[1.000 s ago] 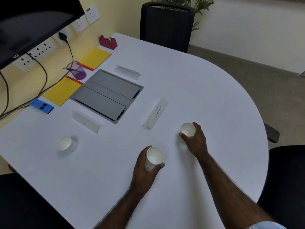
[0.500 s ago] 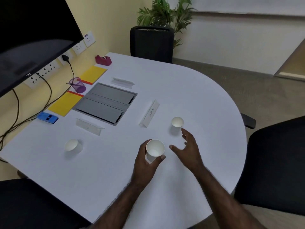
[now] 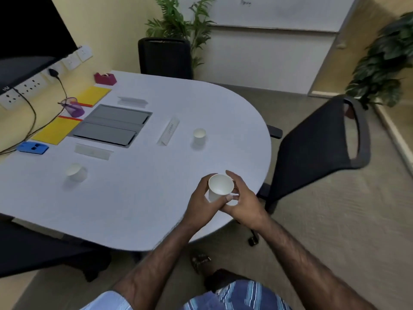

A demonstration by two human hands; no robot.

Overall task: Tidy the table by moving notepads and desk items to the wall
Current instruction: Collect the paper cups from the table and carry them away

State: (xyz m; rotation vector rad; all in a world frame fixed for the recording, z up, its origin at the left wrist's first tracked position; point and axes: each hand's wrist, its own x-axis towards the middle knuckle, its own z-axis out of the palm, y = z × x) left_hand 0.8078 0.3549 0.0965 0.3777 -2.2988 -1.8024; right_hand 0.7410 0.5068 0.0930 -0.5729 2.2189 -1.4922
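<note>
A white paper cup (image 3: 220, 186) is held above the table's near right edge. My left hand (image 3: 201, 201) wraps it from the left and my right hand (image 3: 243, 201) closes on it from the right. A second paper cup (image 3: 199, 133) stands free on the white table (image 3: 143, 198), and a third paper cup (image 3: 76, 172) stands at the near left. Along the wall lie two yellow notepads (image 3: 55, 130) (image 3: 93, 95), a purple pen cup (image 3: 74, 107), a maroon tape dispenser (image 3: 105, 78) and a blue stapler (image 3: 33, 147).
A grey cable hatch (image 3: 111, 125) sits in the tabletop. Three white name tents (image 3: 168, 133) (image 3: 133, 101) (image 3: 92, 151) stand around it. Black chairs (image 3: 321, 148) (image 3: 165, 57) stand at the right and far side. A monitor (image 3: 29, 34) and wall sockets with cables line the left wall.
My right hand let go of the far cup, left it on the table, and came onto the cup in my left hand. The view pulled back and to the right.
</note>
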